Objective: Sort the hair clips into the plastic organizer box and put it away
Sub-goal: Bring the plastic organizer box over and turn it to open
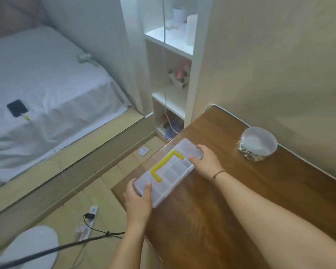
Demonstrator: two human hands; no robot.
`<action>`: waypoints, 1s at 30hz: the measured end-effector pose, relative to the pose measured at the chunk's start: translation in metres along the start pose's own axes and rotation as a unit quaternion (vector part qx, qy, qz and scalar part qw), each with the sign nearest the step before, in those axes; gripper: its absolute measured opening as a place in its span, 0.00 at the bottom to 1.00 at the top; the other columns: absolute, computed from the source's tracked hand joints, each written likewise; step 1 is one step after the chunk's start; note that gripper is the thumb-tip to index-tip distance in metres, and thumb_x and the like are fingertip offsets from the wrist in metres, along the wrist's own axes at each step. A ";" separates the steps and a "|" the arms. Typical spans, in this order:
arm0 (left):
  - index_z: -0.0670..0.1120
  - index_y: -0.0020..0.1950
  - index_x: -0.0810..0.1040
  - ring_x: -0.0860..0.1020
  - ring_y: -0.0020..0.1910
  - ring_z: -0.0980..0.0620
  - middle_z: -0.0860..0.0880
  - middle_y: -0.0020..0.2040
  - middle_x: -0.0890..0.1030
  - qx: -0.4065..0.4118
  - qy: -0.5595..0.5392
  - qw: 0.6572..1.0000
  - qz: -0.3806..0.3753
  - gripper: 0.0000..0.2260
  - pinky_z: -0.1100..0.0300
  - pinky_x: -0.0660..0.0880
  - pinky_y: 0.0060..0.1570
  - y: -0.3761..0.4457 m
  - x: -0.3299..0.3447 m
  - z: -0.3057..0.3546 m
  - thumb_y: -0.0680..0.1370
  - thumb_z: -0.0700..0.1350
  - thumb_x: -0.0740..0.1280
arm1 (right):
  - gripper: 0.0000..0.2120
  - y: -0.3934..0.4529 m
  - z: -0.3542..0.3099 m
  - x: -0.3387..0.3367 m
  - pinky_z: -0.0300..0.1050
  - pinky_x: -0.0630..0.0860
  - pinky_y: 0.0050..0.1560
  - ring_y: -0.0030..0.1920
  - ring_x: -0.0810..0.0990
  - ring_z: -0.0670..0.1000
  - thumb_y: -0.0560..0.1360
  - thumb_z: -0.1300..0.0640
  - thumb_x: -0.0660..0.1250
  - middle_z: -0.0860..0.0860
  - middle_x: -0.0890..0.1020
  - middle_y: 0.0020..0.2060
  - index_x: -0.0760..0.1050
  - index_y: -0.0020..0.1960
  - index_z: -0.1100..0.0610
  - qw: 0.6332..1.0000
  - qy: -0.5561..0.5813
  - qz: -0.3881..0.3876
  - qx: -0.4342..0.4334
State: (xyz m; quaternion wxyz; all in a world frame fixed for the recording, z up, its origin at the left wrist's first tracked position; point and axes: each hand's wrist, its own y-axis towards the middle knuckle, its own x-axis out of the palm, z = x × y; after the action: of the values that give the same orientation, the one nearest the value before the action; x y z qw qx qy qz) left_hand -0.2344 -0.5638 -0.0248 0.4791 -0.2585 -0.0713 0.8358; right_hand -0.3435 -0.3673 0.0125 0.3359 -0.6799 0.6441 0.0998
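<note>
A clear plastic organizer box [171, 171] with a yellow handle [164, 166] lies at the left edge of the brown wooden table [211, 220], its lid closed. My left hand [139, 199] grips the box's near end, thumb on top. My right hand [206, 161] holds the far end, fingers over the lid. A round clear container [259, 142] stands at the back right of the table by the wall, with shiny small items, possibly hair clips [248, 155], inside and under it; they are too blurred to tell.
A white shelf unit [171, 74] with several open compartments stands beyond the table. A bed [37, 84] with a phone [17, 108] is at left. On the floor lie a power strip [87, 222], black cables and a white round base [33, 247].
</note>
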 end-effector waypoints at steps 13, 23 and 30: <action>0.50 0.60 0.80 0.73 0.55 0.64 0.59 0.53 0.76 0.222 0.135 0.909 -0.327 0.25 0.60 0.72 0.59 -0.081 0.090 -0.021 0.69 0.61 0.62 | 0.42 -0.073 0.071 -0.047 0.63 0.47 0.73 0.77 0.48 0.57 0.65 0.25 0.58 0.47 0.49 0.77 0.51 0.75 0.39 0.931 -0.363 0.030 0.005; 0.50 0.80 0.53 0.59 0.75 0.50 0.53 0.77 0.62 0.339 0.243 0.854 -0.311 0.49 0.51 0.59 0.74 -0.054 0.167 0.012 0.66 0.57 0.77 | 0.37 -0.159 0.176 -0.135 0.69 0.55 0.69 0.74 0.62 0.59 0.64 0.40 0.70 0.48 0.69 0.72 0.64 0.71 0.38 0.877 -0.473 0.072 0.040; 0.53 0.80 0.49 0.57 0.77 0.52 0.55 0.78 0.61 0.432 0.262 0.715 -0.483 0.52 0.53 0.50 0.75 -0.126 0.247 0.014 0.65 0.58 0.77 | 0.33 -0.240 0.254 -0.198 0.57 0.50 0.75 0.77 0.45 0.47 0.76 0.48 0.64 0.38 0.50 0.77 0.49 0.74 0.33 0.915 -0.375 0.108 0.104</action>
State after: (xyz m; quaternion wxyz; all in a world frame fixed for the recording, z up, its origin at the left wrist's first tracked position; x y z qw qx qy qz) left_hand -0.2453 -0.2879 -0.0563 0.8768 -0.1623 0.3103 0.3294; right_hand -0.0713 -0.0718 0.0119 0.6086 -0.4801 0.5476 0.3152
